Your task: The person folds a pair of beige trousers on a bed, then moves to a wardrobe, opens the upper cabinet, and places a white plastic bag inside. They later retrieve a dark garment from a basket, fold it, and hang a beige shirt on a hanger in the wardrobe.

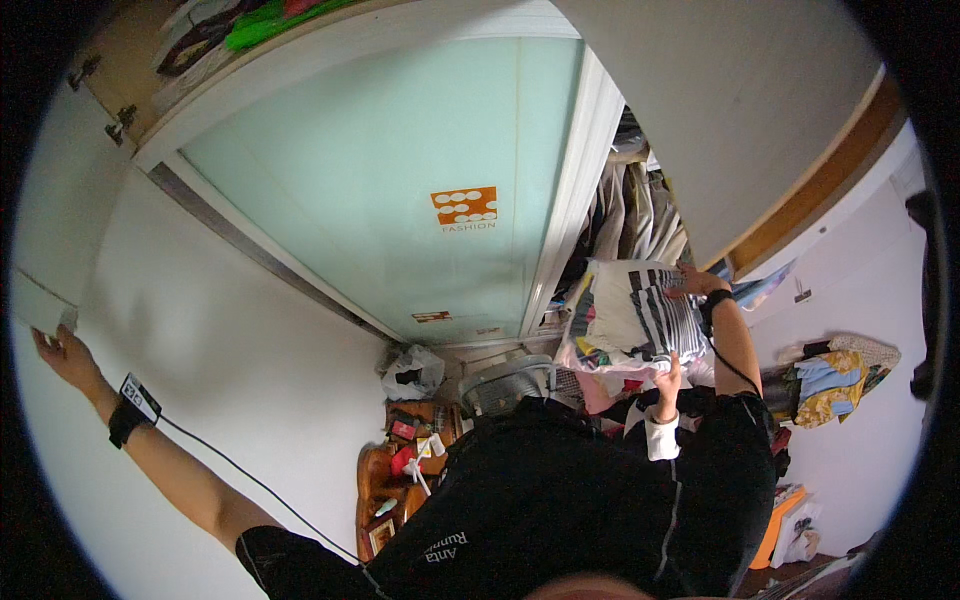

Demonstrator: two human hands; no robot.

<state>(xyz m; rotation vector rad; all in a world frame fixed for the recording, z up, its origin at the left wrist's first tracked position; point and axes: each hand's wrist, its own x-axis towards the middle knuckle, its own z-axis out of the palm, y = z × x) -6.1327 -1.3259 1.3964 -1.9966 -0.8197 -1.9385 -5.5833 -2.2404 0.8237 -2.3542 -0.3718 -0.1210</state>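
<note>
My right hand (pixel 694 280) grips the upper right side of a clear plastic bag (pixel 611 319) packed with folded textiles, some striped black and white. Another person's hand (pixel 667 381), in a white sleeve, reaches up from below and touches the bag's lower edge. Behind the bag, hanging clothes (pixel 637 214) show through the wardrobe's opening. Far to the left, my left hand (pixel 67 367) is raised with bent fingers by the lower edge of an upper cabinet door (pixel 64 225). Whether it grips that edge is unclear.
A frosted-glass wardrobe door (pixel 375 172) fills the middle. At upper right another cabinet door (pixel 765 112) hangs open over the bag. Below are a grey chair (pixel 506 386), a white plastic bag (pixel 412 373) and a cluttered wooden stand (pixel 371 480). Clothes (pixel 832 382) hang on the right wall.
</note>
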